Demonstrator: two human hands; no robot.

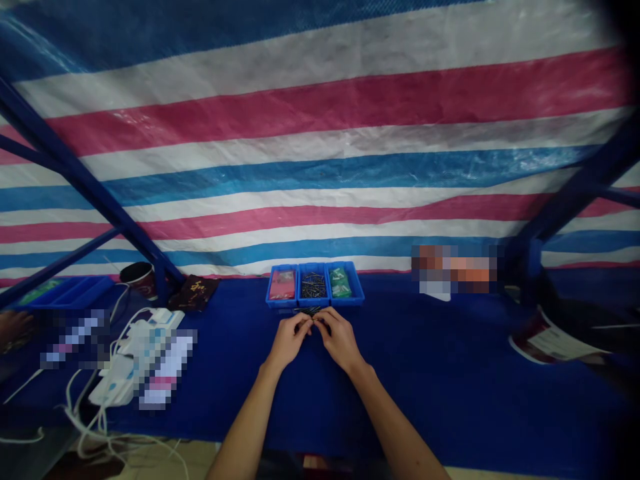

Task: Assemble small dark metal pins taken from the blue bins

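My left hand (pixel 291 340) and my right hand (pixel 339 339) meet at the middle of the blue table (pixel 425 387). Both have thumb and fingers pinched together, fingertips nearly touching. Whatever small piece they hold is too small to name. Just beyond the fingertips lies a little heap of dark, thin screw-like pieces (pixel 306 311). Behind it, three blue bins (pixel 358 288) stand side by side. Pink packets (pixel 283 287) fill the left one, dark screw-like pieces (pixel 313 287) the middle one, and green-and-white packets (pixel 340 283) the right one.
To the left lie a white power strip (pixel 117 380) with tangled cables, a brown packet (pixel 196 293) and a dark cup (pixel 138 279). Another person's hand (pixel 14 330) shows at the far left, near a blue tray (pixel 95 291). A maroon-and-white tub (pixel 555 340) stands right. Blue frame posts (pixel 107 207) flank the striped sheet.
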